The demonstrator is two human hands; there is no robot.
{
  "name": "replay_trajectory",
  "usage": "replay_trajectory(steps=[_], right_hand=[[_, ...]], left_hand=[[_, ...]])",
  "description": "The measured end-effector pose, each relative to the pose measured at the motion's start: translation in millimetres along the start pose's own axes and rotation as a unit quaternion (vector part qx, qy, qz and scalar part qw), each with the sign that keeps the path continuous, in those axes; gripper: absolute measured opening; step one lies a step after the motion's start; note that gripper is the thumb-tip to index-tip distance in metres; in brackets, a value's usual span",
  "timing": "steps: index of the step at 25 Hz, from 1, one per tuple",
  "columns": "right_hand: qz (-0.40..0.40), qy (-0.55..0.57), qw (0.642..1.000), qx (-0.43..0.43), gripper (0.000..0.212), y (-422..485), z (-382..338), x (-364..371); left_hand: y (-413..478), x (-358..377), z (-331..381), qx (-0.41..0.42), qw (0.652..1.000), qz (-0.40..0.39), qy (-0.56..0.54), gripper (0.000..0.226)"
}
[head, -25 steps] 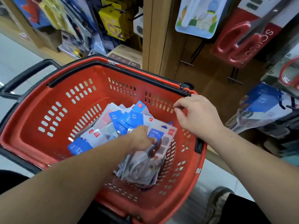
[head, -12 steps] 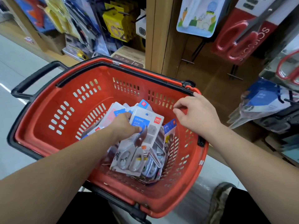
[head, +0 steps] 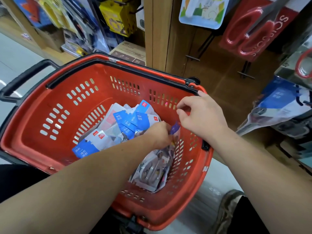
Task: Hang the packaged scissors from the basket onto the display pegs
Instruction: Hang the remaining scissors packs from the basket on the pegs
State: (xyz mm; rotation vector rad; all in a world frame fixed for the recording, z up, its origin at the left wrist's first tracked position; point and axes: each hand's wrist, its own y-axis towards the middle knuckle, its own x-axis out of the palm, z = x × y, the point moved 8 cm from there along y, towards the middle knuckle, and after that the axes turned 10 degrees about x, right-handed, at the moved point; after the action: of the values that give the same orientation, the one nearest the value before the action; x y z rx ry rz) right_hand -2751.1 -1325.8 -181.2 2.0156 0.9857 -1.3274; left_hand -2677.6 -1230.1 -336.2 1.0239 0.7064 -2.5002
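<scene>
A red plastic basket (head: 50,139) with a black rim holds several packaged scissors (head: 128,120) with blue and white cards. My left hand (head: 159,135) reaches down inside it and grips a stack of scissor packs (head: 152,171) leaning against the right wall. My right hand (head: 200,115) hovers over the basket's right rim with curled fingers, its fingertips close to the top of that stack; whether they pinch it is unclear. Empty metal display pegs (head: 192,57) stick out of the brown board behind the basket.
Red-handled scissors in a red pack (head: 253,31) and blue-carded packs (head: 280,105) hang on the right. A wooden post (head: 157,31) stands behind the basket, with shelves of yellow and blue goods (head: 116,19) to its left. My shoe (head: 228,210) shows on the pale floor.
My left hand pushed the gripped stack lower and further right against the basket wall. My right hand lifted off the rim and moved inward toward the stack's top.
</scene>
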Motion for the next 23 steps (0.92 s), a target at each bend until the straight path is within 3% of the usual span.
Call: replay_trajectory(steps=[3,4,6,9,12,16,18,19,20,22,23], right_hand=[[-0.022,-0.032,0.999,-0.025,0.025,2.9,-2.1,6.1],[-0.036,-0.047,0.998,-0.034,0.037,4.6,-3.3,9.8],[-0.055,-0.041,0.997,-0.04,0.06,8.2,-7.1,12.8],[-0.072,0.082,0.994,-0.009,0.07,12.9,-17.0,12.6],[-0.071,0.224,0.97,0.065,0.06,17.2,-14.4,10.9],[-0.08,0.156,0.981,0.086,0.041,12.2,-5.6,7.8],[-0.06,0.146,0.985,0.075,0.039,6.3,-3.9,0.8],[-0.045,0.153,0.985,0.07,0.038,3.7,-2.7,-4.4],[-0.029,0.172,0.982,0.067,0.037,1.1,-1.7,-10.6],[-0.001,0.227,0.972,0.066,0.036,-2.5,0.4,-23.7],[0.011,0.248,0.967,0.061,0.035,-3.8,0.7,-30.1]], left_hand=[[-12.0,-17.1,-10.6,-0.032,0.99,0.042,-0.127,0.019],[-20.0,-25.7,-10.5,-0.037,0.977,0.06,-0.204,0.012],[-34.9,-47.0,-5.5,-0.016,0.936,0.077,-0.343,0.019],[-53.0,-87.3,-0.8,0.045,0.893,0.08,-0.442,0.027],[-58.1,-93.7,-6.0,0.024,0.868,0.06,-0.492,0.032],[-48.2,-54.9,-34.0,-0.072,0.942,0.083,-0.318,0.044],[-38.4,-30.5,-44.4,-0.067,0.976,0.041,-0.201,0.034],[-36.0,-17.7,-44.5,-0.063,0.987,-0.009,-0.146,0.03],[-33.7,-9.1,-44.8,-0.064,0.992,-0.046,-0.097,0.044],[-29.2,-5.1,-41.3,-0.069,0.995,-0.059,-0.039,0.069],[-25.1,-4.2,-40.7,-0.074,0.996,-0.046,-0.015,0.068]])
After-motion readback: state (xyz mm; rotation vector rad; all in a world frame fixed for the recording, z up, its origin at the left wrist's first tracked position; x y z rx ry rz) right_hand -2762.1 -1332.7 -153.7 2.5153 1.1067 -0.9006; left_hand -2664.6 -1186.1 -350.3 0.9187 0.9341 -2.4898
